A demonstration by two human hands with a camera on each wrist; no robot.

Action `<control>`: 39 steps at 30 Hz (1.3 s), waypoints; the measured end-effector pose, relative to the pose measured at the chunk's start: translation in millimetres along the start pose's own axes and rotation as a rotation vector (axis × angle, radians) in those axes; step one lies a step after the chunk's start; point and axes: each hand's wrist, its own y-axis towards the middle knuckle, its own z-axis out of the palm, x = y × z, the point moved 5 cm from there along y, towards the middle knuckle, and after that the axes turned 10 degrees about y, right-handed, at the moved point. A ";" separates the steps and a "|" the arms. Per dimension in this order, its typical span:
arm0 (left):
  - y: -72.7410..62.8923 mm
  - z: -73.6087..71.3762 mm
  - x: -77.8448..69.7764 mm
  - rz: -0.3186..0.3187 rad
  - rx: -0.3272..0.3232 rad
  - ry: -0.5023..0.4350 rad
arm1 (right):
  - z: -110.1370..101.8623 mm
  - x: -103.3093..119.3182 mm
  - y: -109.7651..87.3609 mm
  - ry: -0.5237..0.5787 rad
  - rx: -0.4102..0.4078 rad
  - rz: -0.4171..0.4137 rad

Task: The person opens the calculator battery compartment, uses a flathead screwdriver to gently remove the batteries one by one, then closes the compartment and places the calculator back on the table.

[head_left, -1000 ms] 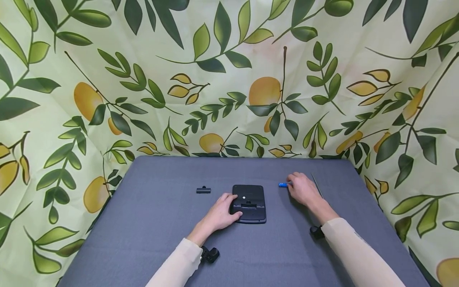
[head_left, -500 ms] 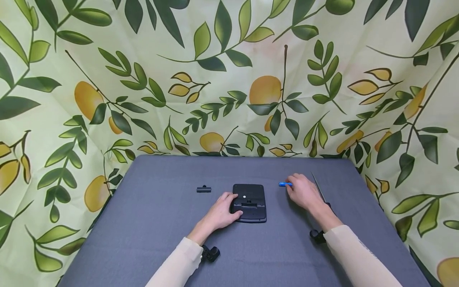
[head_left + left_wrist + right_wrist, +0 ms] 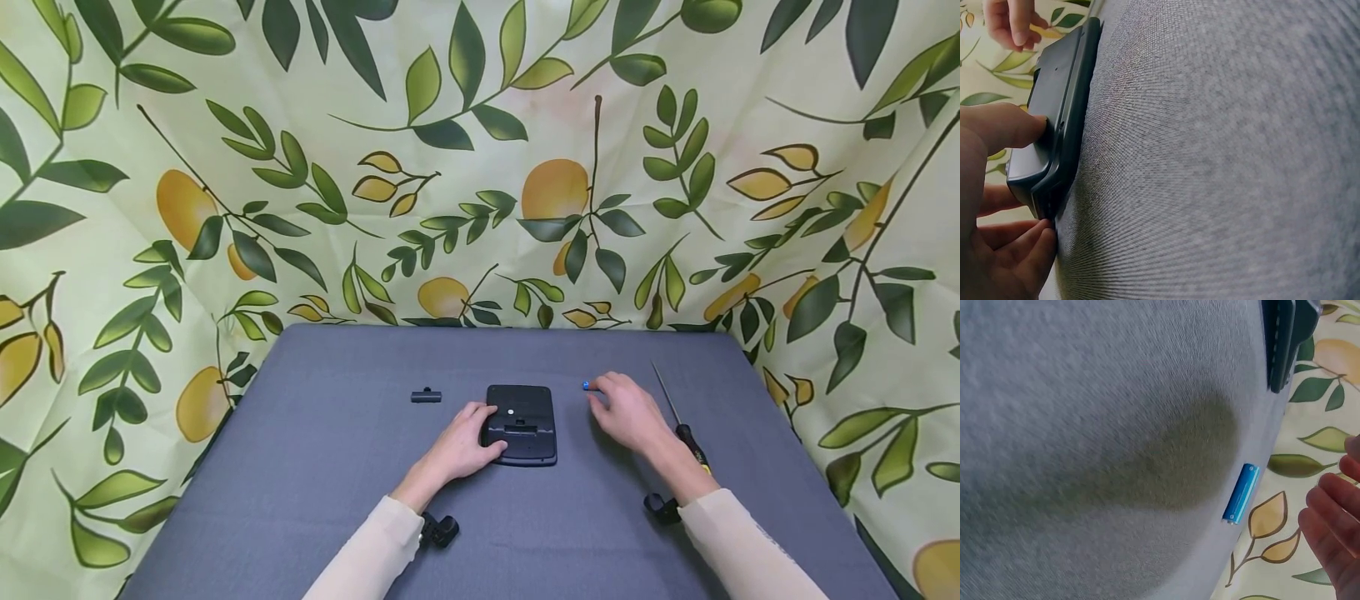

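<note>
A black calculator [image 3: 534,410], as it looks, lies back side up on the table, its battery compartment uncovered. My left hand [image 3: 459,443] grips its left side; in the left wrist view the thumb presses on the back and the fingers are at the edge. A blue battery [image 3: 1241,492] lies on the cloth to the calculator's right. My right hand [image 3: 628,410] hovers over it with relaxed fingers, apart from it in the right wrist view. In the head view that hand hides most of the battery [image 3: 586,386]. A small black battery cover [image 3: 426,397] lies left of the calculator.
A screwdriver [image 3: 681,425] with a black and yellow handle lies right of my right hand, partly behind the forearm. The table [image 3: 337,467] has a grey-blue cloth. A leaf-patterned curtain [image 3: 480,208] hangs behind it and along the sides.
My right hand has let go of the battery and shifted slightly towards me and left. More of the screwdriver's handle now shows. My left hand and the calculator stay in place.
</note>
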 end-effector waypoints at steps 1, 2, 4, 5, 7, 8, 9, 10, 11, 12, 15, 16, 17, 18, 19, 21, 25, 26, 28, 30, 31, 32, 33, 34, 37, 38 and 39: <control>0.0 0.1 0.1 0.000 0.000 -0.001 | 0.4 1.2 -1.1 0.007 -0.001 -0.003; 0.1 0.2 0.2 0.000 0.001 0.000 | 0.7 2.4 -2.2 0.012 -0.001 -0.006; 0.1 0.5 0.6 -0.001 0.000 0.004 | 1.3 4.7 -4.2 0.020 -0.001 -0.015; 0.2 0.6 0.7 -0.001 0.000 0.005 | 1.7 5.9 -5.1 0.020 0.000 -0.019; 0.4 0.7 0.7 -0.002 0.000 0.007 | 2.6 8.3 -7.4 0.018 0.004 -0.027; 0.4 0.8 0.6 -0.002 -0.001 0.008 | 3.2 9.3 -8.6 0.017 0.006 -0.028; 0.4 0.8 0.3 -0.002 0.000 0.007 | 3.9 10.1 -9.9 0.015 0.008 -0.026; 0.4 0.7 0.3 -0.004 0.001 0.006 | 4.8 11.2 -11.0 0.015 0.011 -0.023; 0.4 0.5 0.2 -0.004 0.001 0.005 | 5.9 12.0 -12.1 0.016 0.013 -0.020; 0.4 0.2 0.0 -0.004 0.002 0.004 | 7.0 12.7 -13.2 0.019 0.016 -0.016; 0.2 -0.2 -0.6 -0.002 0.002 0.005 | 11.2 14.2 -16.2 0.031 0.030 -0.001; 0.2 -0.3 -0.6 -0.001 0.000 0.006 | 12.6 14.7 -17.2 0.036 0.035 0.000; 0.1 -0.4 -0.7 0.000 0.000 0.006 | 14.1 15.2 -18.2 0.039 0.041 0.001; 0.1 -0.5 -0.7 0.001 -0.001 0.006 | 15.4 16.1 -19.1 0.044 0.047 0.000; 0.0 -0.6 -0.8 0.003 -0.002 0.006 | 16.7 17.1 -20.0 0.050 0.055 -0.001; -0.2 -1.0 -0.8 0.004 -0.005 0.004 | 19.0 19.6 -21.6 0.058 0.069 -0.008; -0.5 -1.7 -0.9 0.005 -0.008 0.005 | 23.9 23.9 -23.1 0.060 0.102 -0.009; -0.5 -1.6 -0.9 0.004 -0.006 0.006 | 25.2 24.8 -23.3 0.055 0.108 -0.007; -0.3 -1.6 -1.0 0.003 -0.004 0.007 | 28.0 26.7 -23.3 0.046 0.121 -0.002; -0.3 -1.5 -0.9 0.002 -0.001 0.003 | 30.5 29.0 -23.1 0.038 0.134 0.000; -0.3 -1.3 -0.9 0.001 0.000 0.003 | 31.8 29.6 -23.1 0.037 0.142 0.003; -0.2 -1.1 -1.0 0.001 0.000 0.002 | 32.9 30.5 -23.2 0.037 0.151 0.007; -0.1 -1.0 -1.0 0.001 0.000 0.001 | 34.1 31.1 -23.2 0.036 0.162 0.011; -0.1 -0.9 -1.1 0.000 -0.002 0.001 | 35.3 31.5 -23.1 0.036 0.173 0.016; -0.2 -1.2 -1.5 -0.003 -0.002 0.004 | 38.5 33.0 -22.6 0.043 0.204 0.027; -0.2 -1.3 -1.7 -0.004 -0.002 0.005 | 39.5 33.3 -22.4 0.047 0.212 0.030; -0.2 -1.5 -1.9 -0.005 -0.002 0.004 | 40.6 33.4 -22.1 0.050 0.219 0.031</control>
